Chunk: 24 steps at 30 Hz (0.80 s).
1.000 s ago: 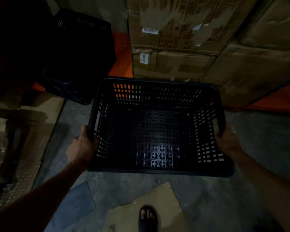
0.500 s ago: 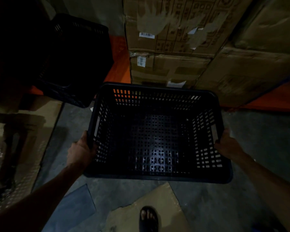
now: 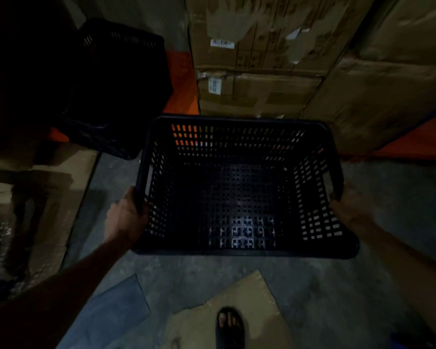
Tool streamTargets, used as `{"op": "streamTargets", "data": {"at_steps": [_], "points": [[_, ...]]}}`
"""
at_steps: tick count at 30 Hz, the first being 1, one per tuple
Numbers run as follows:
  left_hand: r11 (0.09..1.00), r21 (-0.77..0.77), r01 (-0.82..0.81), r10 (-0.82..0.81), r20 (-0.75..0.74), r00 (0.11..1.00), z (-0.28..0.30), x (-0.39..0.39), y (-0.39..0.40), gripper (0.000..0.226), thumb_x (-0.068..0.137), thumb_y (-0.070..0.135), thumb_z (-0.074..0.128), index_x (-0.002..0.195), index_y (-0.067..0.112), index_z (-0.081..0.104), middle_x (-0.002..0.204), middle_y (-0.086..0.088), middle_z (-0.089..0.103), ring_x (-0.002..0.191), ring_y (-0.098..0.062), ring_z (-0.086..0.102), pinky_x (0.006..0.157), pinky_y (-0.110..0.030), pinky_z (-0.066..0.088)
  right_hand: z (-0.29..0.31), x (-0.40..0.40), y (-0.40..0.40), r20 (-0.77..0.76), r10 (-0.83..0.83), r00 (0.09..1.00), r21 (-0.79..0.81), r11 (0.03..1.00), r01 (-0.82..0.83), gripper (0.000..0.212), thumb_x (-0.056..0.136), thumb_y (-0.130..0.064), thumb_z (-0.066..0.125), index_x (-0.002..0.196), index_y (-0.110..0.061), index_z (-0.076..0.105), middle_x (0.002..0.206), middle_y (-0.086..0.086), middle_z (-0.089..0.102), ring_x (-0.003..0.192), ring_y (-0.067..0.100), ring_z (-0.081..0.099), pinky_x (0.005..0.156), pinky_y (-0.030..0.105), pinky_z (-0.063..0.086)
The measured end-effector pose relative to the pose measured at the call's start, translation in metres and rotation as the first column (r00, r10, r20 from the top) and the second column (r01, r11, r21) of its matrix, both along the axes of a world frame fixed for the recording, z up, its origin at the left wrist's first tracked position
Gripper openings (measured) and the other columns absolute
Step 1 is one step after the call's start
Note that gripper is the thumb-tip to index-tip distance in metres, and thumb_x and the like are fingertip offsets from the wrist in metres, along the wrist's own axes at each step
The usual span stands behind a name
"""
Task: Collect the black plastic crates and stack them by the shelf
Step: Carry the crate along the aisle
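Note:
An empty black plastic crate [image 3: 239, 190] with perforated walls hangs above the floor in the middle of the view, its open top facing me. My left hand [image 3: 126, 217] grips its left rim and my right hand [image 3: 347, 207] grips its right rim. A second black crate [image 3: 118, 86] rests tilted at the upper left, in deep shadow, against the orange shelf beam [image 3: 180, 84].
Stacked cardboard boxes [image 3: 257, 59] fill the shelf behind the held crate. Flattened cardboard [image 3: 242, 306] and a grey sheet [image 3: 116, 311] lie on the concrete floor near my sandalled foot [image 3: 229, 326]. More cardboard [image 3: 48, 197] lies at the left.
The held crate has sunk slightly and drifted a little toward me, still level in both hands. The tilted crate at the upper left has not moved.

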<state>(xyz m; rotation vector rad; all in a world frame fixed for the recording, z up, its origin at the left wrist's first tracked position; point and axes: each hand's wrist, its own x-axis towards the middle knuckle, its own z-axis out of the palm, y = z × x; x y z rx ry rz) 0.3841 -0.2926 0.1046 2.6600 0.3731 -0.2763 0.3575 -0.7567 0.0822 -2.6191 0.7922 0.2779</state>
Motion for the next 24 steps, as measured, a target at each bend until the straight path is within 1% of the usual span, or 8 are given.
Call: {"op": "streamTargets", "data": {"at_steps": [3, 5, 8, 10, 13, 18, 21, 24], "points": [[1.0, 0.026, -0.006, 0.006, -0.006, 1.0, 0.002, 0.01, -0.003, 0.028, 0.088, 0.028, 0.053, 0.113, 0.016, 0.051, 0.094, -0.027, 0.066, 0.085, -0.045, 0.064, 0.069, -0.048, 0.052, 0.001, 0.0, -0.001, 0.034, -0.022, 0.999, 0.013, 1.0, 0.022, 0.039, 0.087, -0.012, 0.054, 0.122, 0.004, 0.048, 0.108, 0.031, 0.062, 0.1, 0.046, 0.06, 0.082, 0.043, 0.047], [0.999, 0.054, -0.008, 0.009, -0.003, 1.0, 0.002, 0.012, -0.003, 0.028, 0.088, 0.029, 0.053, 0.112, 0.016, 0.051, 0.094, -0.027, 0.066, 0.085, -0.045, 0.064, 0.068, -0.046, 0.051, 0.003, 0.002, 0.0, 0.047, -0.022, 0.999, 0.057, 0.998, 0.02, 0.042, 0.089, -0.013, 0.054, 0.126, 0.003, 0.046, 0.112, 0.03, 0.061, 0.103, 0.046, 0.059, 0.085, 0.045, 0.048], [0.996, 0.093, -0.003, 0.003, -0.004, 1.0, -0.002, 0.009, 0.0, 0.03, 0.089, 0.029, 0.054, 0.115, 0.014, 0.051, 0.093, -0.028, 0.066, 0.085, -0.046, 0.064, 0.067, -0.045, 0.048, 0.001, 0.003, 0.0, 0.054, 0.009, 0.999, 0.075, 0.997, -0.013, 0.037, 0.09, -0.012, 0.052, 0.124, 0.005, 0.047, 0.111, 0.031, 0.06, 0.102, 0.046, 0.059, 0.086, 0.048, 0.049], [0.994, 0.105, 0.008, -0.005, -0.036, 0.999, -0.006, 0.005, -0.001, 0.032, 0.089, 0.027, 0.054, 0.117, 0.013, 0.049, 0.094, -0.03, 0.066, 0.086, -0.047, 0.064, 0.067, -0.046, 0.048, -0.002, -0.002, 0.001, 0.05, 0.003, 0.999, 0.096, 0.995, -0.008, 0.035, 0.092, -0.01, 0.049, 0.123, 0.006, 0.045, 0.108, 0.032, 0.06, 0.101, 0.047, 0.059, 0.086, 0.048, 0.048], [0.995, 0.102, 0.009, -0.003, -0.057, 0.998, -0.008, 0.008, -0.002, 0.034, 0.089, 0.027, 0.054, 0.118, 0.012, 0.045, 0.097, -0.031, 0.065, 0.089, -0.049, 0.063, 0.07, -0.049, 0.05, -0.005, -0.004, 0.0, 0.039, 0.018, 0.999, 0.101, 0.995, -0.022, 0.037, 0.094, -0.013, 0.047, 0.127, 0.005, 0.041, 0.113, 0.033, 0.059, 0.104, 0.047, 0.058, 0.088, 0.049, 0.047], [0.982, 0.185, -0.041, 0.06, -0.103, 0.993, -0.004, 0.008, -0.011, 0.039, 0.092, 0.035, 0.046, 0.124, 0.016, 0.035, 0.102, -0.029, 0.064, 0.091, -0.046, 0.063, 0.076, -0.048, 0.047, -0.004, -0.001, 0.01, -0.001, -0.082, 0.997, 0.017, 0.996, 0.082, 0.041, 0.096, -0.02, 0.046, 0.129, 0.003, 0.037, 0.115, 0.036, 0.056, 0.105, 0.051, 0.056, 0.088, 0.05, 0.045], [0.979, 0.195, -0.059, 0.084, -0.119, 0.989, -0.004, 0.005, -0.012, 0.04, 0.092, 0.036, 0.044, 0.125, 0.017, 0.032, 0.104, -0.028, 0.064, 0.093, -0.045, 0.063, 0.08, -0.049, 0.046, -0.002, -0.003, 0.011, -0.026, -0.051, 0.998, -0.001, 0.999, 0.051, 0.044, 0.095, -0.018, 0.046, 0.13, 0.005, 0.034, 0.114, 0.037, 0.057, 0.103, 0.051, 0.057, 0.087, 0.05, 0.045], [0.985, 0.17, -0.044, 0.064, -0.116, 0.991, -0.006, 0.005, -0.011, 0.042, 0.092, 0.037, 0.045, 0.127, 0.018, 0.032, 0.105, -0.029, 0.062, 0.094, -0.046, 0.061, 0.079, -0.05, 0.046, -0.001, -0.001, 0.006, -0.031, -0.014, 0.999, 0.011, 1.0, 0.014, 0.042, 0.095, -0.015, 0.047, 0.129, 0.007, 0.035, 0.114, 0.037, 0.057, 0.102, 0.051, 0.057, 0.086, 0.049, 0.046]]}}
